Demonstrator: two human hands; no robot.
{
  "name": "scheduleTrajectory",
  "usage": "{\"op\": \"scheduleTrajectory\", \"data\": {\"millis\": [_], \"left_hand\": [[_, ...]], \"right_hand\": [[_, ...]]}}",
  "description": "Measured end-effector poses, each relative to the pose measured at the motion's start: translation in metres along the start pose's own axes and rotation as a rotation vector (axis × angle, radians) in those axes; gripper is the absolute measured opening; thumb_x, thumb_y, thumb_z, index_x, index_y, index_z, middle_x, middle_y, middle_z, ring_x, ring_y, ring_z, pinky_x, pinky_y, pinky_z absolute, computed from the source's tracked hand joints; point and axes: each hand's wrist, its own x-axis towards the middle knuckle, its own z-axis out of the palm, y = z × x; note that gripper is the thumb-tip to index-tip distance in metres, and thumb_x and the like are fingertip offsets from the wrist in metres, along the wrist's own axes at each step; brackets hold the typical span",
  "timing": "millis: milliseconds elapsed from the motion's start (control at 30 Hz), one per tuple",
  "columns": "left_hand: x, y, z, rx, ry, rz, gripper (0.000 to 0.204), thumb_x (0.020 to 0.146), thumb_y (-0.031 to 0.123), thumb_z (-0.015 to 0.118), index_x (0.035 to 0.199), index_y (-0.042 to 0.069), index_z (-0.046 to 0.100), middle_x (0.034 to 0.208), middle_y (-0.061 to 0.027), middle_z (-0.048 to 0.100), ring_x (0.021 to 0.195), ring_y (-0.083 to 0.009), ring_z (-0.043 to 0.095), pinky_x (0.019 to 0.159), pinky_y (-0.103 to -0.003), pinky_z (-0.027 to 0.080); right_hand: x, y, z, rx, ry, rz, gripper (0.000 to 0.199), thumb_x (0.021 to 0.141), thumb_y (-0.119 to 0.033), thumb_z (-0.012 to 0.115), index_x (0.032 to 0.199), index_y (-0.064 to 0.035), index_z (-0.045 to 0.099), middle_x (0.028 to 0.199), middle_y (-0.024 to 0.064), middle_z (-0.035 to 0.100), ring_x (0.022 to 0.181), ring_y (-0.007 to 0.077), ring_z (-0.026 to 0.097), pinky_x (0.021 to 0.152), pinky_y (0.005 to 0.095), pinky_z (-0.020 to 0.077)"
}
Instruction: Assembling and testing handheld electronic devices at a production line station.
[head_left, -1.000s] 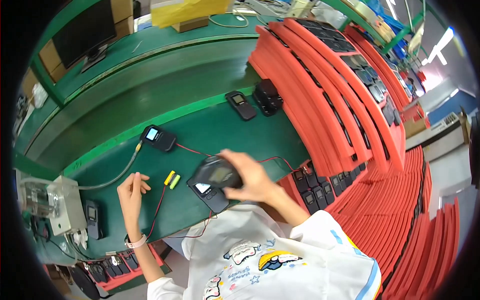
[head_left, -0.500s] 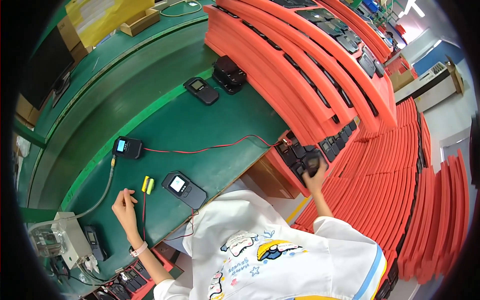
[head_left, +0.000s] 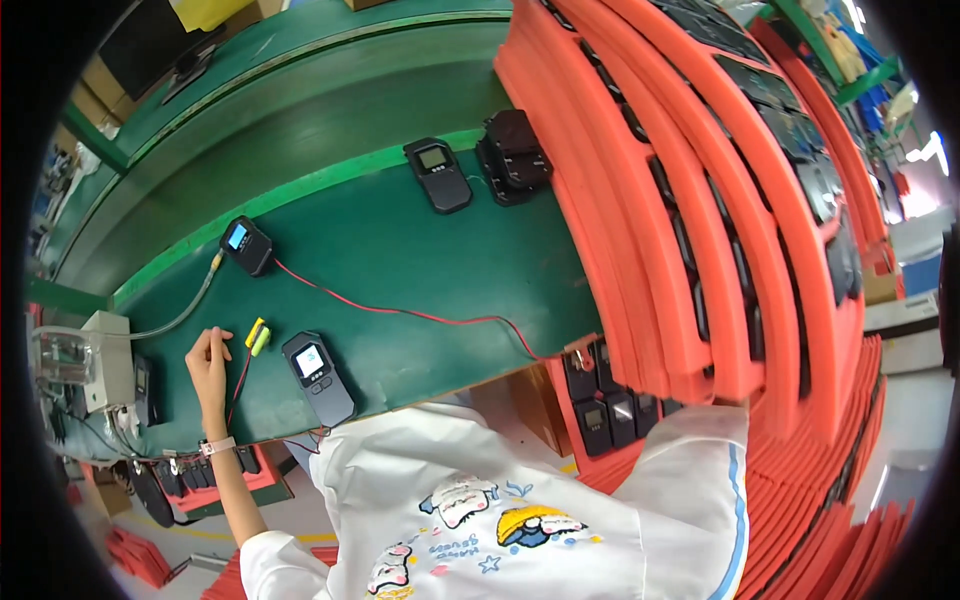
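Observation:
My left hand (head_left: pixel 208 355) rests on the green workbench (head_left: pixel 430 290), fingers loosely bent and slightly apart, holding nothing. Just right of it lies a yellow-green battery pair (head_left: pixel 258 337) on a thin red wire. Beyond that, a black handheld meter (head_left: pixel 320 380) lies face up with its screen lit. My right arm (head_left: pixel 690 440) reaches to the right under the stacked red trays (head_left: pixel 640 270), which hide the hand and anything in it. Close to that arm, a lower red tray (head_left: pixel 572 425) holds several black meters (head_left: pixel 593 427).
A blue-screened meter (head_left: pixel 246 246) at the left joins a clear tube (head_left: pixel 185 320) and a red wire (head_left: pixel 400 311). Toward the back sit another meter (head_left: pixel 438 175) and dark casings (head_left: pixel 514 157). A pale box (head_left: pixel 108 360) stands at the left end.
My right hand, earlier visible gripping a dark meter over the lower tray, has gone behind the tray stack. The view has turned. My left hand stays near the batteries.

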Motion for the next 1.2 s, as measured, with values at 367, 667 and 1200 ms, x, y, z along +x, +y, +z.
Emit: {"op": "scheduleTrajectory", "data": {"millis": [367, 667, 1200], "left_hand": [[0.002, 0.029, 0.011, 0.085, 0.200, 0.032, 0.036, 0.101, 0.024, 0.052, 0.077, 0.000, 0.064, 0.056, 0.0037, 0.041, 0.052, -0.0041, 0.034, 0.049, -0.025, 0.022], [0.111, 0.203, 0.190, -0.079, -0.114, 0.420, 0.023, 0.091, 0.022, 0.058, 0.093, 0.002, 0.069, 0.085, -0.0134, 0.069, 0.079, -0.0227, 0.067, 0.070, -0.035, 0.052], [0.106, 0.226, 0.306, 0.148, -0.176, 0.364, 0.052, 0.074, 0.023, 0.073, 0.123, 0.012, 0.059, 0.145, -0.0308, 0.031, 0.129, -0.0611, 0.028, 0.109, -0.059, 0.033]], "right_hand": [[-0.002, -0.036, 0.067, 0.262, -0.268, 0.059, 0.029, 0.084, -0.020, 0.062, 0.100, 0.0045, 0.065, 0.090, 0.0140, 0.068, 0.082, 0.0242, 0.064, 0.072, 0.0375, 0.0504], [0.007, -0.021, -0.002, 0.314, -0.398, 0.085, 0.028, 0.085, -0.020, 0.061, 0.097, 0.0044, 0.066, 0.087, 0.0131, 0.068, 0.078, 0.0226, 0.063, 0.069, 0.0361, 0.0500], [-0.016, -0.076, -0.048, 0.482, -0.699, 0.173, 0.026, 0.086, -0.020, 0.060, 0.092, 0.0042, 0.067, 0.081, 0.0114, 0.068, 0.072, 0.0199, 0.063, 0.064, 0.0337, 0.0492]]}}
